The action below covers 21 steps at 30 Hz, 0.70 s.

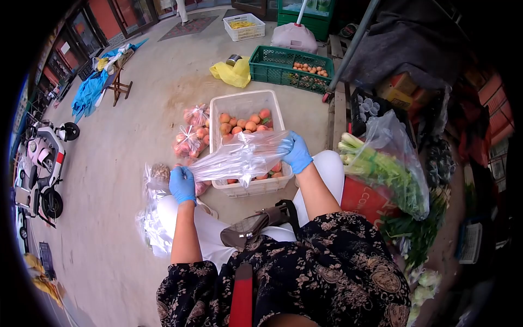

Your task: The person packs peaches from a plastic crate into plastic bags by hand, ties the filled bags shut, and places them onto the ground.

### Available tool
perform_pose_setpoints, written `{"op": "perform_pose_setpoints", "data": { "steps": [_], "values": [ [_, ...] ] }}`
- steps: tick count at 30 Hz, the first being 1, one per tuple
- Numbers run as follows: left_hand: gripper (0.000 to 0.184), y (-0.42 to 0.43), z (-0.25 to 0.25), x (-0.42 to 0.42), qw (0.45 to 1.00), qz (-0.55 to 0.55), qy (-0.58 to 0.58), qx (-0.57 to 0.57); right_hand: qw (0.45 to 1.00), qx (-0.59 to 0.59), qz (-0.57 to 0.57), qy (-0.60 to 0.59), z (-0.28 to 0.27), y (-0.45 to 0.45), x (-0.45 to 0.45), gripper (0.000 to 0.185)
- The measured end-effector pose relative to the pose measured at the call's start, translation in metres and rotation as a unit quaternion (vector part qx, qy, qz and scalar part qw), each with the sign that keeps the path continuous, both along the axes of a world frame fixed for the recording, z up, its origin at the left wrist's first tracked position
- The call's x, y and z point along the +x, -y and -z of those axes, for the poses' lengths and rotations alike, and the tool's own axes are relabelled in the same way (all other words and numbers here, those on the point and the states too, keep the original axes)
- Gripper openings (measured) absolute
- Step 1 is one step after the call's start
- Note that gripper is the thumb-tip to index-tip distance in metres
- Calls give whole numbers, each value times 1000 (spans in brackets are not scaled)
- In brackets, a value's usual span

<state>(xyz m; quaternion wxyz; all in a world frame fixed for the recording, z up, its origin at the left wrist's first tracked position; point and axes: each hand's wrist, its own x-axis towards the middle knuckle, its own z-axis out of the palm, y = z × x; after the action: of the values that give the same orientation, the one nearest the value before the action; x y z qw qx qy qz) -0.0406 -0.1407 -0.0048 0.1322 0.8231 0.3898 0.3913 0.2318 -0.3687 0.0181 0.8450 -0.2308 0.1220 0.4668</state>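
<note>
A clear plastic bag (pixel 245 158) is stretched sideways between my two blue-gloved hands, above a white plastic crate (pixel 218 109). My left hand (pixel 182 184) is closed on the bag's left end. At the other end, my right hand (pixel 297 152) grips the plastic near the crate's right side. Peaches (pixel 250 126) lie in the crate, partly hidden behind the bag. Left of the crate stand several tied clear bags of peaches (pixel 188 143). More loose clear plastic bags (pixel 155 218) hang by my left knee.
A green crate (pixel 267 68) holding round produce and a yellow bag (pixel 231 72) lie beyond. Bagged celery (pixel 387 169) is at my right. A white basket (pixel 243 27) stands farther off. A scooter (pixel 46 163) is parked at far left. A brown bag (pixel 250 226) rests on my lap.
</note>
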Motion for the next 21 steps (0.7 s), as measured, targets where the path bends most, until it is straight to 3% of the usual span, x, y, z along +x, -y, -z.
{"op": "perform_pose_setpoints", "data": {
  "steps": [2, 5, 7, 9, 11, 14, 17, 19, 20, 21],
  "values": [
    [22, -23, 1, -13, 998, -32, -17, -54, 995, -79, 54, 0, -14, 5, 19, 43],
    [27, -19, -30, -5, 954, -11, -190, -233, 971, -144, 41, 186, -13, 4, 25, 40],
    [65, -17, -16, -9, 941, 127, -140, -280, 924, -196, 65, 321, -47, 0, 12, 37],
    [100, 13, -43, 9, 954, 208, -99, -190, 880, -199, 3, 432, -53, -8, 5, 29],
    [109, 43, -72, 35, 966, 245, -73, -51, 836, -169, -55, 520, -59, -24, -10, 24],
    [81, 85, -98, 71, 975, 211, -61, 23, 758, -145, -139, 621, -73, -52, -45, 26],
    [41, 36, -58, 79, 968, 128, -142, 163, 600, -116, -139, 779, -92, -62, -56, 18],
    [15, -8, -47, 69, 992, 115, -16, 41, 419, -274, -77, 862, -85, -65, -39, 14],
    [16, -19, -53, 58, 998, 61, -7, 17, 318, -345, -44, 882, -82, -66, -27, 15],
    [17, -28, -59, 48, 1000, 6, 0, -5, 304, -385, -53, 870, -76, -65, -13, 18]
  ]
}}
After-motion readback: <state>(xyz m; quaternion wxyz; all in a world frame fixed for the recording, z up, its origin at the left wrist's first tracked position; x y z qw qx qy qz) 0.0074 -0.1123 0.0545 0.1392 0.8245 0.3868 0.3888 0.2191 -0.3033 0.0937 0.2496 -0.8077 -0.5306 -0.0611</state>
